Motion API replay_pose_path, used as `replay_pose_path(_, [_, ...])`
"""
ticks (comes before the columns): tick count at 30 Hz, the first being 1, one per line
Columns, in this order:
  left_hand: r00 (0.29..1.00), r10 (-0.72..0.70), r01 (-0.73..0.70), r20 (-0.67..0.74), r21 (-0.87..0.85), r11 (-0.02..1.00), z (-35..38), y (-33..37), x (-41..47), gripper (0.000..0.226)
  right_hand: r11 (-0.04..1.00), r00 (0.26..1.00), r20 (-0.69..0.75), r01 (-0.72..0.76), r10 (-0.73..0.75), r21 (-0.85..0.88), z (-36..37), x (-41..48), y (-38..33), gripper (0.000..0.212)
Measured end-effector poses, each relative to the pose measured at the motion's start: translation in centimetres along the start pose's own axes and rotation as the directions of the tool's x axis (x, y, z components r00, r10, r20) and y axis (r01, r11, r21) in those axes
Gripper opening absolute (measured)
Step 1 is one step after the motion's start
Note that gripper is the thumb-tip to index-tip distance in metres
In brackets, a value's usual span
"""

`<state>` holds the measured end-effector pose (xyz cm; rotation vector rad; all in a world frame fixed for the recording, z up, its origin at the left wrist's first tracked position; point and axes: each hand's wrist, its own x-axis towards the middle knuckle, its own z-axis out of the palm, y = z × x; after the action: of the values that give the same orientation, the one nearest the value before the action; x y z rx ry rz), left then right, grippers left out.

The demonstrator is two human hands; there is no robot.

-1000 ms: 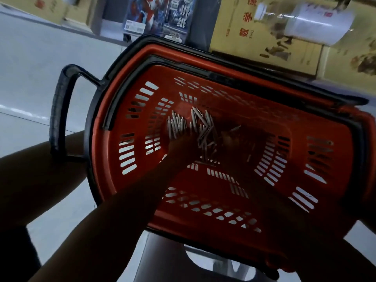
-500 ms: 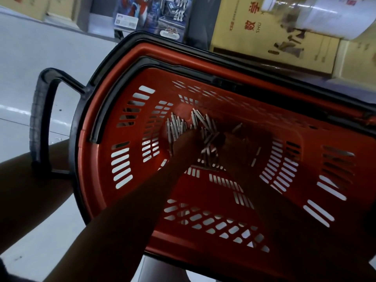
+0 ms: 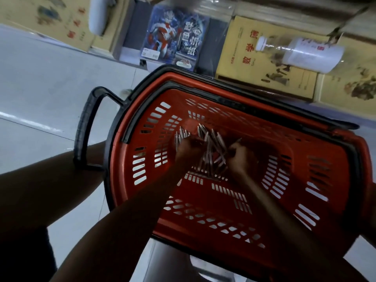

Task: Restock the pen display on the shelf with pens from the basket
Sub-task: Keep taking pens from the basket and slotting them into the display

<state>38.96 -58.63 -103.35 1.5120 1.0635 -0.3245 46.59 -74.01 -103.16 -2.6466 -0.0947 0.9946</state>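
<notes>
Pens in basket: left hand grips some, right hand touches others.

My red slotted plastic basket, with its black rim and black loop handle, carries a loose heap of slim silver-grey pens. They lie criss-crossed on its bottom, near the middle and a little toward the handle end. Under and around the basket spreads the pale grey floor. I cannot tell what holds the basket up.
</notes>
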Motion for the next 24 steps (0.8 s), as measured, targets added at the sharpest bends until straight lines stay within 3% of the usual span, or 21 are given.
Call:
replay_pose_path(4, [0.995, -0.08, 0.062, -0.058, -0.257, 0.964, -1.5, 2.9, -2.6, 0.014, 0.999, 0.999, 0.004, 0.038, -0.039, 0.009, -2.6, -1.8, -2.1, 0.012])
replay_pose_path(8, [0.994, -0.112, 0.099, -0.007, -0.414, 0.905, -2.5, 5.8, -5.8, 0.019, 0.994, 0.994, -0.067, 0.092, -0.088, 0.06, -5.1, -5.0, -4.2, 0.006])
replay_pose_path(13, [1.0, -0.001, 0.006, 0.012, -0.455, 0.89, -3.7, 9.2, -10.5, 0.018, 0.948, 0.97, -0.167, 0.211, -0.174, 0.239, -9.0, -10.2, -7.1, 0.012])
replay_pose_path(18, [0.995, 0.082, -0.095, -0.048, -0.432, 0.897, -4.8, 12.0, -14.6, 0.023, 0.929, 0.947, -0.219, 0.284, -0.234, 0.238, -13.5, -14.1, -8.6, 0.014])
replay_pose_path(24, [0.973, 0.231, -0.203, -0.001, -0.482, 0.852, -7.3, 17.3, -20.9, 0.021, 0.759, 0.94, -0.24, 0.339, -0.244, 0.555, -19.1, -18.4, -10.3, 0.021])
